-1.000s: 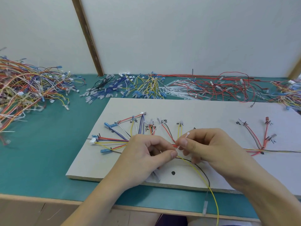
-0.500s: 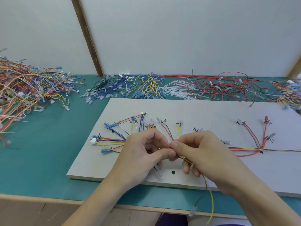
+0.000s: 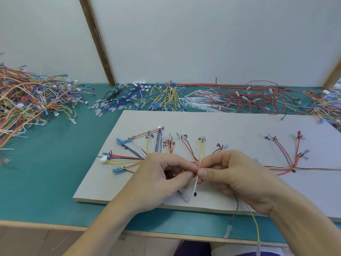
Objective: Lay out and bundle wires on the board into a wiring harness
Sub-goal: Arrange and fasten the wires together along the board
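A grey board (image 3: 230, 126) lies on the green table, with coloured wires (image 3: 132, 154) fanned out on its left part and a red and grey branch (image 3: 287, 154) at the right. Both hands meet over the middle of the board. My right hand (image 3: 238, 174) pinches a thin white cable tie (image 3: 195, 183) that stands nearly upright at the wire bundle. My left hand (image 3: 162, 174) grips the bundle next to it, thumb tip against the tie. A yellow wire (image 3: 255, 222) and a dark wire (image 3: 234, 211) hang from under my right hand over the table's front edge.
Loose wire heaps line the back of the table: a large mixed pile (image 3: 27, 100) at the left, blue and yellow leads (image 3: 147, 98), white cable ties (image 3: 199, 102), red wires (image 3: 254, 100). A wooden strip (image 3: 96, 39) leans on the wall.
The white tie now stands upright between my fingertips, its tail pointing down at the board. Both hands have shifted slightly; the hanging yellow and dark wires swung a little.
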